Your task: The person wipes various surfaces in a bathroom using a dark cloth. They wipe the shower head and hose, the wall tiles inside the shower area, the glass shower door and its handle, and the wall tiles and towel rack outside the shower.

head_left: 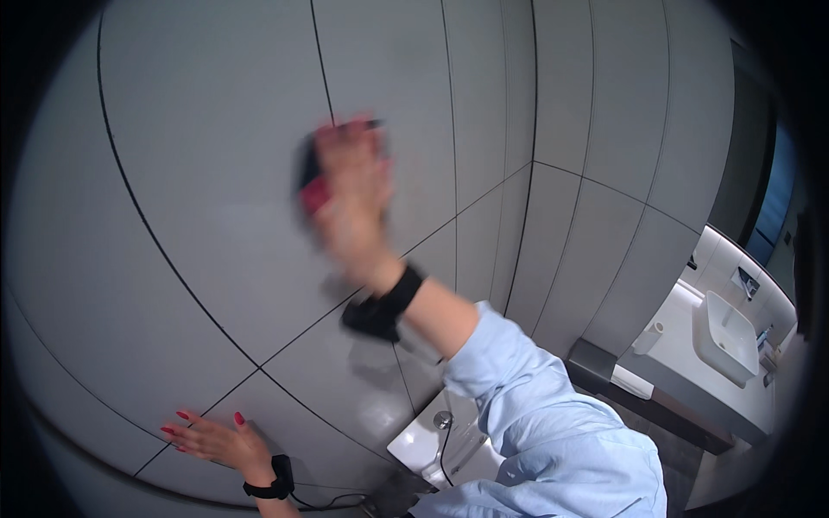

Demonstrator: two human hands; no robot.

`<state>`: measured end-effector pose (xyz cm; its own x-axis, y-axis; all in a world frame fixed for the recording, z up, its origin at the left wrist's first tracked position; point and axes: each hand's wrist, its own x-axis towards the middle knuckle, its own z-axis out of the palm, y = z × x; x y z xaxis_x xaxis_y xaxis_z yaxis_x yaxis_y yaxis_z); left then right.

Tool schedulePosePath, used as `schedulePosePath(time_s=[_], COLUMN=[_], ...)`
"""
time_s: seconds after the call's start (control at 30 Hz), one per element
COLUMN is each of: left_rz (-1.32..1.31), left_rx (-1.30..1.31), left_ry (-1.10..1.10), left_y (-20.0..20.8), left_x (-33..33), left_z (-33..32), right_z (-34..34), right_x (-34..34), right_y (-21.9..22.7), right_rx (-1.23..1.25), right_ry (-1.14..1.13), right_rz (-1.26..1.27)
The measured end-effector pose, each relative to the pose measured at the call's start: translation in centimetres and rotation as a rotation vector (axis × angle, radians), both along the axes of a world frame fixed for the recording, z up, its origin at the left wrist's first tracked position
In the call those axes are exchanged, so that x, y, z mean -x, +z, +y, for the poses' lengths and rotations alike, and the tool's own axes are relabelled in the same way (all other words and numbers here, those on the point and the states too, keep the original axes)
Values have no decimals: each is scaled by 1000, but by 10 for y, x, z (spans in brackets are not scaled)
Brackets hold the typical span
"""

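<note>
Up on the gray wall (216, 190), a red and black pad (312, 193) sits under the flat, blurry right hand (354, 194). It looks light and soft; press its middle. Low down, the left hand (223, 442) has spread fingers.

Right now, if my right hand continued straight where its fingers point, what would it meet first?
The way looks free: beyond the right hand, only grey wall panels and a seam continue upward, though depth is unclear.
</note>
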<state>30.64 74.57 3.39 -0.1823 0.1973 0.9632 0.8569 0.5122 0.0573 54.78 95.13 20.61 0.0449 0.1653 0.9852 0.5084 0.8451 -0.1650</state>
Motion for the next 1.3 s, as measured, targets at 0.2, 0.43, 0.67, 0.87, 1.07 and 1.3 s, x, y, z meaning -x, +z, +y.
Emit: schedulePosePath(time_s=[0.2, 0.43, 0.67, 0.87, 1.07, 1.3], left_rz=[22, 14, 32, 8, 30, 15], left_rx=[-34, -57, 13, 80, 52, 76], left_ry=[-65, -62, 3, 68, -1, 82], left_y=[6, 5, 3, -12, 0, 4], left_x=[-10, -3, -5, 9, -3, 0], left_z=[12, 11, 11, 6, 12, 9], right_z=[-59, 52, 169, 132, -23, 13], right_x=[26, -96, -232, -166, -11, -60], right_y=[-43, 28, 8, -58, -147, -217], right_rx=[-330, -227, 73, 445, 180, -323], right_ry=[438, -29, -110, -142, 75, 292], right_rz=[-823, -417, 82, 457, -326, -825])
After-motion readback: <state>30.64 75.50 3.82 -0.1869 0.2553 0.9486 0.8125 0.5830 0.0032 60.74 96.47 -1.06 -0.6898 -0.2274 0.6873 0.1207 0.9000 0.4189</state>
